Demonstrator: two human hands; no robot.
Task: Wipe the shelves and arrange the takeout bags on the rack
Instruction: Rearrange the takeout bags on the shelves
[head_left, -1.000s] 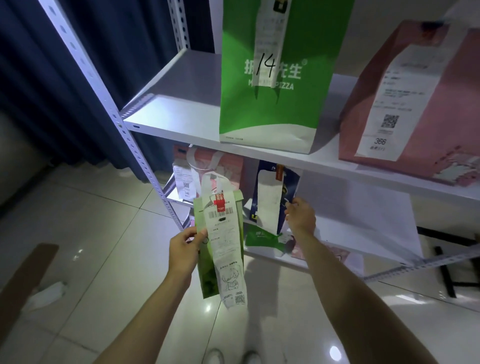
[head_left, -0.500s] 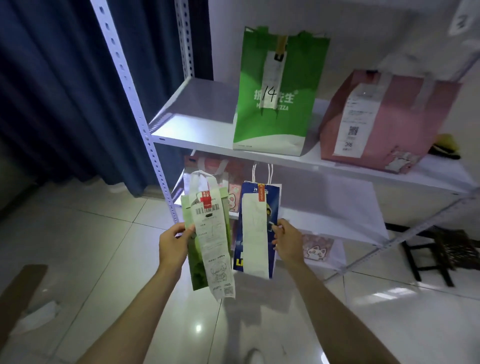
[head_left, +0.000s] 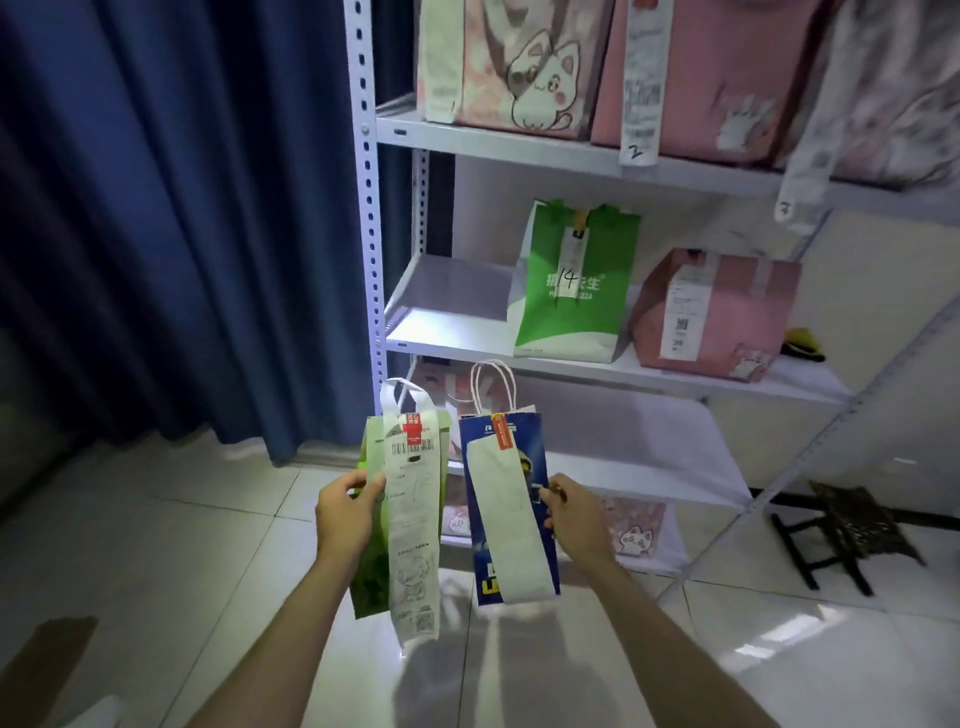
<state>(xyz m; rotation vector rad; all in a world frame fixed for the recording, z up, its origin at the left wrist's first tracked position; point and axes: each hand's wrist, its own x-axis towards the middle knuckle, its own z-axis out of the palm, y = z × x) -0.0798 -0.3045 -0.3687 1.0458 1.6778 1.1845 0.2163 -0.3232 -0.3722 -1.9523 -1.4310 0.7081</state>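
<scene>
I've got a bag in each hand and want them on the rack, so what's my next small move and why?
Probably lift the light green bag in the left hand onto the middle shelf; its left part lies bare beside the pizza bag. The right hand holds the blue bag.

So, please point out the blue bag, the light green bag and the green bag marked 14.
blue bag (head_left: 540, 551), head view, right side of its front.
light green bag (head_left: 370, 587), head view, lower left front.
green bag marked 14 (head_left: 571, 317), head view, front below the number.

The right hand (head_left: 574, 519) has pulled the blue bag (head_left: 511, 512) off the lower shelf (head_left: 675, 467) and now holds it up beside the green bag (head_left: 402, 512).
</scene>
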